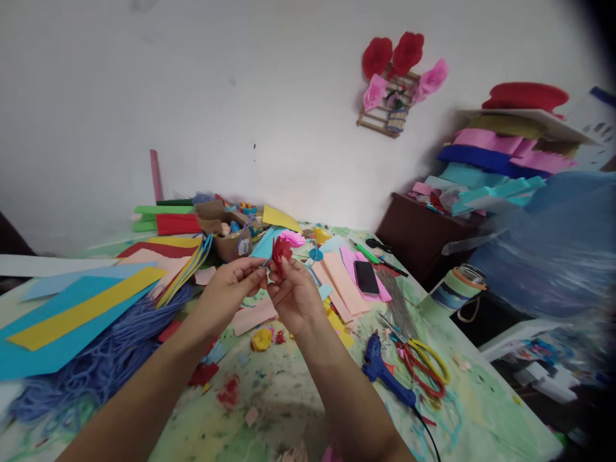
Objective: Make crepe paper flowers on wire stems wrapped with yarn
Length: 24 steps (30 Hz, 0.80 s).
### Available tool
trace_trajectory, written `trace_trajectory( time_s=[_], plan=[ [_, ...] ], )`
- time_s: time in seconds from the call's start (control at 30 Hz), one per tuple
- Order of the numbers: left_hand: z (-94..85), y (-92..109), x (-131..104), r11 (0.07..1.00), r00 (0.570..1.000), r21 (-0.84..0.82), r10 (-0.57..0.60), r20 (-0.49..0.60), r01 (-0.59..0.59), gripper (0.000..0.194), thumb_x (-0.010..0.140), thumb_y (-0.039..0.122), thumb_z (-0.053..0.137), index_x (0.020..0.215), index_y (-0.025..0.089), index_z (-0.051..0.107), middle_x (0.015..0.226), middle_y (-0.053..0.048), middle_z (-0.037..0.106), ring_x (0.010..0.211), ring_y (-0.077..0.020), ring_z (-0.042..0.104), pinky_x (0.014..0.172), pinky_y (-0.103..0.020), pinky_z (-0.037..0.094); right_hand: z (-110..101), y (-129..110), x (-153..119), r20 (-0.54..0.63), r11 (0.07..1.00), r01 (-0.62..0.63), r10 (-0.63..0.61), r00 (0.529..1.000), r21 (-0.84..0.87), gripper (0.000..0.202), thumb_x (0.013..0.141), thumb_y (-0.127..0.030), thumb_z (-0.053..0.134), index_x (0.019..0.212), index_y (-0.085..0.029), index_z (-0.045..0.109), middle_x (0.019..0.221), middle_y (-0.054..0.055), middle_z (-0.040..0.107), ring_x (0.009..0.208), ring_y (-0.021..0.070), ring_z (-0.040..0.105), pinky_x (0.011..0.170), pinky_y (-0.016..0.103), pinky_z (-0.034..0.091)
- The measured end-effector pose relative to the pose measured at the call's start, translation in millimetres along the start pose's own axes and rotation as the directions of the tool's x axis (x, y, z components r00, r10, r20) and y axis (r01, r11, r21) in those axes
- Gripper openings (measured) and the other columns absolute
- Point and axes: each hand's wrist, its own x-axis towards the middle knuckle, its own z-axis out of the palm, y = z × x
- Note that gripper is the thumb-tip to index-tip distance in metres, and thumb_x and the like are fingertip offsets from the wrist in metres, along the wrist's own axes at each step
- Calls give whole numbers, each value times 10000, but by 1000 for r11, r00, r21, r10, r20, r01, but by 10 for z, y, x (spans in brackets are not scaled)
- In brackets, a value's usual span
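A red paper flower (281, 252) is held up over the middle of the table, between both hands. My right hand (294, 292) grips its base and lower petals with closed fingers. Close beside it, my left hand (240, 279) pinches with thumb and forefinger at the flower's left side, on what looks like a thin bluish stem, mostly hidden by the fingers. Below the hands lie a small yellow paper flower (262, 339) and red paper scraps. A pink paper flower (292, 238) lies just behind the red one.
At right lie a blue glue gun (387, 372), scissors (423, 366), a phone (366, 277) and thin wires (402, 301). Coloured paper sheets (86, 308) and blue yarn (110, 359) cover the left. A cardboard box (221, 234) stands behind. A jar (457, 287) is near the right edge.
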Motion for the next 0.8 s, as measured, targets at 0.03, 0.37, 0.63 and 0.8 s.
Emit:
trace_trajectory(
  time_s=[0.03,0.37,0.63,0.8],
  plan=[
    [7,18,-8,1000,1000,-5,3,1,-3,401,629,456,777,891,161,706,781,-46,686,648,-135,576,564,-224,445,-7,28,7,7,999,40,-40,999,-22,103,728,-125,698,715,-158,601,624,-15,662,492,60,538,429,144,385],
    [-30,-5,-1,991,993,84,100,68,-106,285,726,449,681,718,169,632,612,6,561,570,-118,488,523,-216,379,-58,139,51,25,922,304,-307,951,-241,228,626,-257,770,750,-165,603,621,-46,611,494,54,478,466,181,377],
    [-29,-27,-28,897,981,398,184,61,-193,221,775,352,552,630,188,582,574,19,531,499,-116,416,469,-240,295,-97,166,122,17,715,513,-575,818,-476,147,690,-267,693,751,-170,601,632,-37,619,550,82,522,528,206,422],
    [-15,-27,-55,846,967,476,249,43,-239,133,748,280,536,648,200,574,589,14,555,545,-144,490,501,-256,334,-124,197,125,71,658,520,-582,810,-545,121,730,-280,660,762,-173,615,656,-25,633,595,106,560,576,229,455]
  ],
)
